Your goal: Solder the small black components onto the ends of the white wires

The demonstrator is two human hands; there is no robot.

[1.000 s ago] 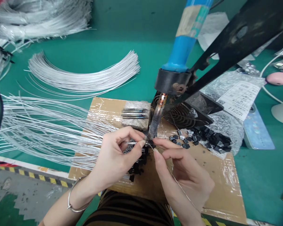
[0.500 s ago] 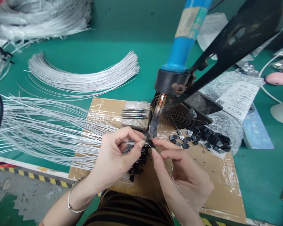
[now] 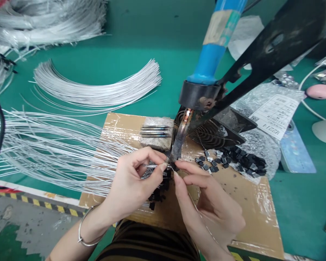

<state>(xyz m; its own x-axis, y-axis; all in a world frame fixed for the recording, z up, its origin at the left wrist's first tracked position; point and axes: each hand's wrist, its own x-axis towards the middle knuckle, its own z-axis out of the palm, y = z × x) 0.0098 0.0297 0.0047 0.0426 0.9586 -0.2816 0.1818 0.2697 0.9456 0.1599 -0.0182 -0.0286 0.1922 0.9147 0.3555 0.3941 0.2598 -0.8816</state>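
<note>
A blue-handled soldering iron (image 3: 206, 65) is clamped to a black metal bracket, its tip pointing down between my hands. My left hand (image 3: 137, 181) is closed in a pinch around a thin white wire (image 3: 149, 165), whose end is at the iron's tip. From the other side my right hand (image 3: 209, 199) pinches a strand of solder wire (image 3: 203, 217) that trails down across the palm. The solder's front end meets the tip area; the joint itself is too small to make out. Several black connectors (image 3: 157, 195) with wires lie beneath my left hand.
Loose white wires (image 3: 57, 152) spread to the left, with a curved wire bundle (image 3: 97, 88) behind. Small black parts (image 3: 244, 159) are heaped on the cardboard (image 3: 250, 214) at right. A black fan (image 3: 214, 130) stands behind the iron, beside a block with metal rods (image 3: 154, 132).
My right thumb and fingers have shifted very slightly left, towards the iron's tip. My left hand keeps its pinch in almost the same place.
</note>
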